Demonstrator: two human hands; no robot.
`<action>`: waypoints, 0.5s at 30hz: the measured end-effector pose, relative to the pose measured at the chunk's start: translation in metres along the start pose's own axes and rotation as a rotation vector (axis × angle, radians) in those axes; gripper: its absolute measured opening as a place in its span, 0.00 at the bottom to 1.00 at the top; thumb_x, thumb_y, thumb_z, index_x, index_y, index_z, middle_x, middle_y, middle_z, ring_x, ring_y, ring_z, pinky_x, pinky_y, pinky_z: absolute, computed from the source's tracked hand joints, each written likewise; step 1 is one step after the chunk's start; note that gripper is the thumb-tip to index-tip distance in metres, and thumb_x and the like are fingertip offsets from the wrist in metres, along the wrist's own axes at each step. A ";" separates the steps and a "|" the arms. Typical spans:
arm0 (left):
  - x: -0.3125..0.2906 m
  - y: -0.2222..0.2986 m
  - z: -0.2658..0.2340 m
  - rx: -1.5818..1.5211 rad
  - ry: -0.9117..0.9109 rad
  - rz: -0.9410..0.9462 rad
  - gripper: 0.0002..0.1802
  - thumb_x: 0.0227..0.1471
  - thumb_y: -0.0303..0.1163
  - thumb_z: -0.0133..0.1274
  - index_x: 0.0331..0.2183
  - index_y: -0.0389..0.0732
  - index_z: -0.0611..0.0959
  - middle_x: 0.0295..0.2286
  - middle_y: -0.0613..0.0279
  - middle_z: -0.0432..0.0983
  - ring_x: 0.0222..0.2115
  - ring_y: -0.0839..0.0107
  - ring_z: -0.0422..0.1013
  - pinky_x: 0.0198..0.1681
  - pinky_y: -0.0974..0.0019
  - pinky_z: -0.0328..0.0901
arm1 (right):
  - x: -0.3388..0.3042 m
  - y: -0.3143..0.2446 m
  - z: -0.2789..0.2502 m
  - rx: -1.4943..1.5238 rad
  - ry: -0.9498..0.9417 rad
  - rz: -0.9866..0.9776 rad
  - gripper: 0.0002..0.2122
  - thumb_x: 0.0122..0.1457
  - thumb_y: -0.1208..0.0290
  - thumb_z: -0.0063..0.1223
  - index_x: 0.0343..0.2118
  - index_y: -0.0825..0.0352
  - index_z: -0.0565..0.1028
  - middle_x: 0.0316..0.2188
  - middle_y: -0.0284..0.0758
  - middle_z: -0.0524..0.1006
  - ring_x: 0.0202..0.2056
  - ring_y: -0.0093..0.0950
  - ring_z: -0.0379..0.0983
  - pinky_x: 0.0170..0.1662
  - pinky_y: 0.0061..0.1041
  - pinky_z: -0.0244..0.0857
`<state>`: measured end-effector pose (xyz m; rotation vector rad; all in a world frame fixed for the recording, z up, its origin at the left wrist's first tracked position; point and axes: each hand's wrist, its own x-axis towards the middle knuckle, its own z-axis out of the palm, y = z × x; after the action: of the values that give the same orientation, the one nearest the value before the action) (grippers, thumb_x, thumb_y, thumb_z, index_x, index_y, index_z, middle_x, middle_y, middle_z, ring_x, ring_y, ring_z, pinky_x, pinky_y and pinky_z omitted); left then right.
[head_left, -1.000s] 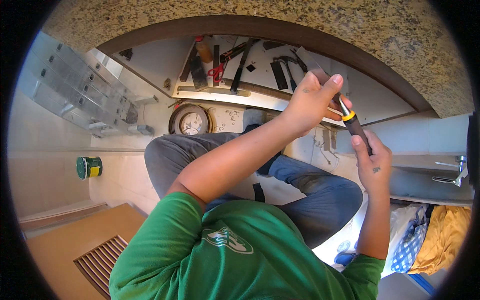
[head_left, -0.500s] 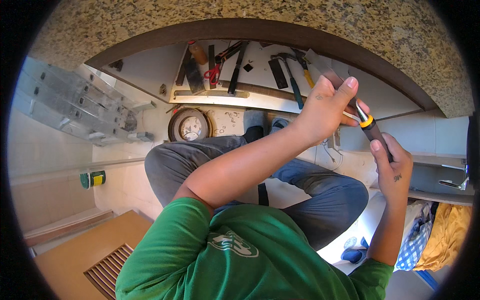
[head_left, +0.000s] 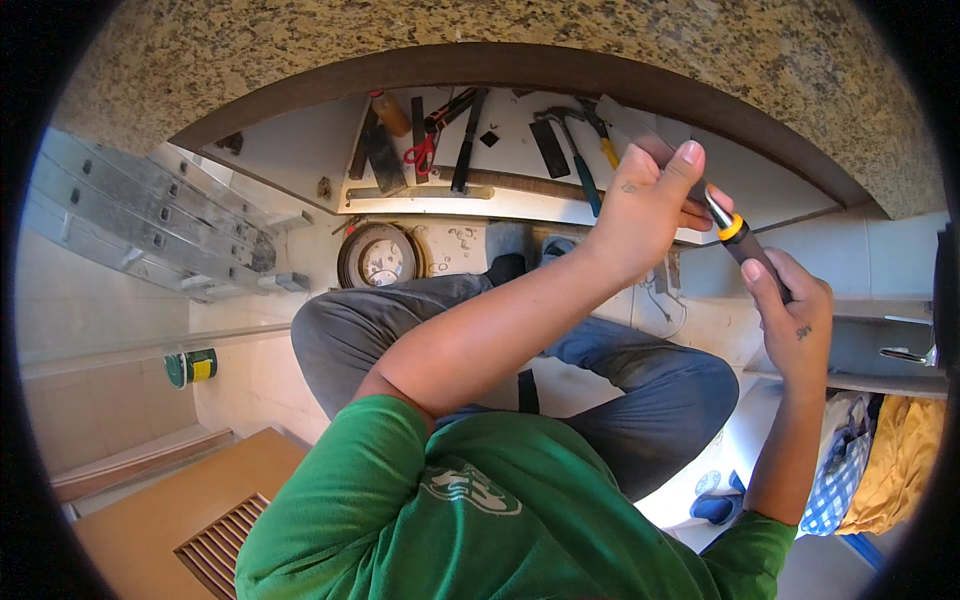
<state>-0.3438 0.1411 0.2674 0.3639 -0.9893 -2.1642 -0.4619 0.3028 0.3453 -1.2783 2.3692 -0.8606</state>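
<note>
In front of the cabinet opening, my right hand [head_left: 800, 315] is wrapped round the dark handle of a chisel [head_left: 733, 230], which has a yellow ring and a shiny metal neck. My left hand [head_left: 640, 215] closes on a long flat strip [head_left: 630, 127], grey at its far end and brown nearer the fingers. The chisel's neck meets the strip beside my left fingers. My fingers hide the joint, so I cannot tell whether strip and chisel are one piece.
Inside the cabinet lie a green-handled hammer [head_left: 586, 182], red-handled scissors [head_left: 420, 155], a bottle [head_left: 392, 115] and several dark strips. A brown coil [head_left: 348, 258] rests on the floor. A granite counter [head_left: 480, 22] overhangs. A ladder [head_left: 150, 210] stands left, yellow cloth [head_left: 895, 465] right.
My view has shifted slightly. Both hands keep nearly the same hold on the strip and the chisel, with the right hand a touch lower and farther right in the picture.
</note>
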 end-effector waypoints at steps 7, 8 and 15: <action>0.005 -0.007 0.008 -0.013 -0.066 0.044 0.24 0.66 0.51 0.47 0.34 0.37 0.75 0.28 0.47 0.82 0.27 0.63 0.80 0.32 0.66 0.75 | 0.009 0.006 -0.005 0.033 0.010 -0.027 0.16 0.59 0.60 0.62 0.33 0.74 0.78 0.16 0.29 0.66 0.22 0.18 0.60 0.26 0.23 0.55; 0.006 -0.007 0.008 -0.024 -0.060 0.061 0.24 0.66 0.51 0.47 0.33 0.37 0.74 0.29 0.46 0.82 0.28 0.63 0.80 0.32 0.66 0.75 | 0.011 0.006 -0.006 -0.003 0.022 0.046 0.17 0.59 0.60 0.62 0.33 0.74 0.78 0.16 0.29 0.66 0.22 0.18 0.60 0.26 0.23 0.55; 0.008 -0.002 0.017 -0.063 0.015 0.084 0.23 0.65 0.50 0.50 0.34 0.37 0.72 0.28 0.45 0.81 0.28 0.63 0.80 0.32 0.65 0.75 | 0.017 0.002 -0.013 0.020 -0.018 -0.069 0.18 0.60 0.59 0.61 0.30 0.74 0.77 0.16 0.27 0.65 0.22 0.17 0.58 0.25 0.23 0.54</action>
<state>-0.3590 0.1457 0.2771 0.3034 -0.9098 -2.1087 -0.4791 0.2938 0.3542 -1.3618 2.3093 -0.8866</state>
